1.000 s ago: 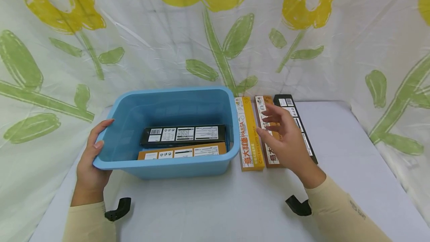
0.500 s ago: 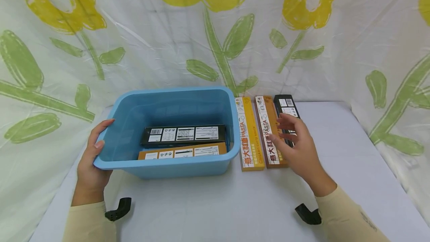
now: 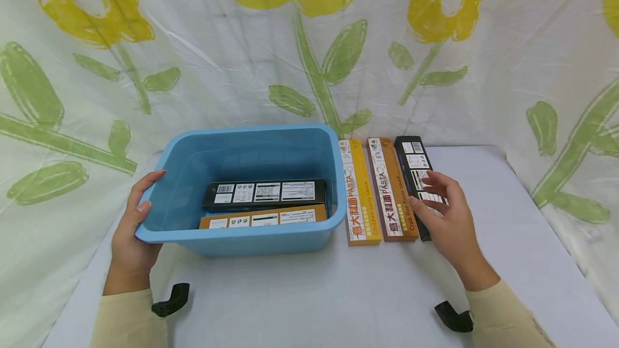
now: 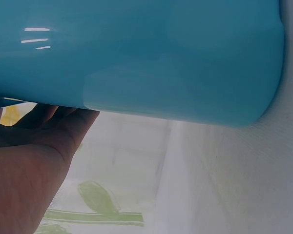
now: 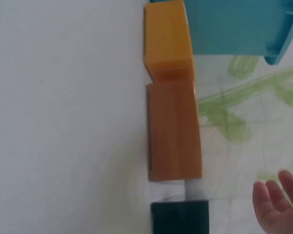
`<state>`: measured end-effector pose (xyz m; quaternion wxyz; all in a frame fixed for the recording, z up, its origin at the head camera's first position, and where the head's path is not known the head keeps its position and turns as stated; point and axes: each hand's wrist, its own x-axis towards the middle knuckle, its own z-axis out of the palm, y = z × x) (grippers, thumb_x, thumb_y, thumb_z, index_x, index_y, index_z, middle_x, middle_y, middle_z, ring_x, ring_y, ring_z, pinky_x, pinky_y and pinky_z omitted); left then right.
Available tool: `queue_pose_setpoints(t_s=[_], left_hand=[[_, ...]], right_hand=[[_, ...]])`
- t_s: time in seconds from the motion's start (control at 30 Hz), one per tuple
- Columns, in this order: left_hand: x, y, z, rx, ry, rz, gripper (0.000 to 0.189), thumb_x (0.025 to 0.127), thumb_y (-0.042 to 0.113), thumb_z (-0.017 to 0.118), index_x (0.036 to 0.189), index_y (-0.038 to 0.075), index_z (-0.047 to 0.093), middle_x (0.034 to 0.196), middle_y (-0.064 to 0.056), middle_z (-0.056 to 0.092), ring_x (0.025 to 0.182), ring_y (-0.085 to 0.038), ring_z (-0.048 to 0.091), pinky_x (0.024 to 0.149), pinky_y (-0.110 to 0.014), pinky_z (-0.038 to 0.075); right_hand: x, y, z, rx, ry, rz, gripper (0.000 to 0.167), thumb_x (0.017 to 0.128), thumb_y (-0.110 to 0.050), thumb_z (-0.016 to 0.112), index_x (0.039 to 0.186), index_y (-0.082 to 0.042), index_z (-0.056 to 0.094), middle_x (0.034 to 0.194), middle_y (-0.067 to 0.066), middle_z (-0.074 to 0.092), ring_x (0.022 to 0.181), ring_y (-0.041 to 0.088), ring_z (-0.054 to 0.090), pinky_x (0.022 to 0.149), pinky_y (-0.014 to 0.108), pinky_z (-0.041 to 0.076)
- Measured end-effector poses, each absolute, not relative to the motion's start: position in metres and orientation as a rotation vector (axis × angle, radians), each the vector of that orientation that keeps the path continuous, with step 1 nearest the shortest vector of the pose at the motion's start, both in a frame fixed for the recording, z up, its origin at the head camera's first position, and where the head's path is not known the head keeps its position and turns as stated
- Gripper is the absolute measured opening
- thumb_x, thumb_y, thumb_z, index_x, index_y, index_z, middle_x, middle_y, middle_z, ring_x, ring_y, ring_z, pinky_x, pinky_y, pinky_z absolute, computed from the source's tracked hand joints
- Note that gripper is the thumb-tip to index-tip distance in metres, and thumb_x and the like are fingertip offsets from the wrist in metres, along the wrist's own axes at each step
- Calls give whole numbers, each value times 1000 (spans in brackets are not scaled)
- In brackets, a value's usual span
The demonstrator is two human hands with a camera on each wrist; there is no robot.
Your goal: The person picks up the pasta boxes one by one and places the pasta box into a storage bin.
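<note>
My left hand [image 3: 132, 235] grips the left rim of a blue plastic bin [image 3: 242, 243], thumb on the rim. Inside the bin lie a black box [image 3: 247, 194] and an orange-brown box [image 3: 220, 223], label sides up. My right hand [image 3: 454, 230] hovers over the near part of a black pasta box [image 3: 410, 147], fingers loosely bent and thumb apart, holding nothing. In the right wrist view, the fingers [image 5: 278, 200] appear apart from the boxes. Left of the black box lie a brown crab roe pasta box [image 3: 393, 192] and a yellow chicken curry pasta box [image 3: 360, 192].
A white cloth covers the table [image 3: 271, 299]. Behind it hangs a white curtain [image 3: 232, 63] printed with yellow flowers and green leaves. The yellow box lies close along the bin's right side. Black wrist mounts [image 3: 454, 318] stick out by both sleeves.
My right hand has moved right and slightly nearer, from over the brown box to over the black box. The left hand and the bin have stayed in place.
</note>
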<state>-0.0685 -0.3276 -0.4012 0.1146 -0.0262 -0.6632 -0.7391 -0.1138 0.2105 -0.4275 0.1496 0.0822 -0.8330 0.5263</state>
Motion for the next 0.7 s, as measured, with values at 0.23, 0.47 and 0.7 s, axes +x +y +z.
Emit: queue_pose_setpoints(t_s=[0.23, 0.47, 0.7], left_hand=[[-69, -327, -401, -87, -1930, -2172, 66, 103, 28, 32, 168, 22, 40, 174, -5, 17, 150, -37, 26, 104, -54, 29], [-69, -326, -401, -80, -1935, -2169, 66, 104, 28, 33, 169, 22, 40, 175, -5, 16, 151, -37, 25, 104, -54, 29], [-68, -326, -401, -48, -1950, -2160, 66, 103, 29, 33, 169, 24, 40, 175, -3, 17, 150, -37, 24, 104, -53, 30]], right_hand=[[-110, 223, -437, 170, -2421, 1485, 66, 104, -8, 74, 160, 3, 41, 145, 18, 51, 129, 28, 49, 98, 15, 46], [-105, 234, -443, 94, -2452, 1441, 66, 104, -11, 74, 160, 3, 42, 144, 19, 52, 130, 34, 51, 97, 14, 44], [-105, 243, -451, 31, -2463, 1425, 70, 103, -10, 76, 162, 2, 40, 150, 21, 48, 134, 38, 48, 100, 18, 43]])
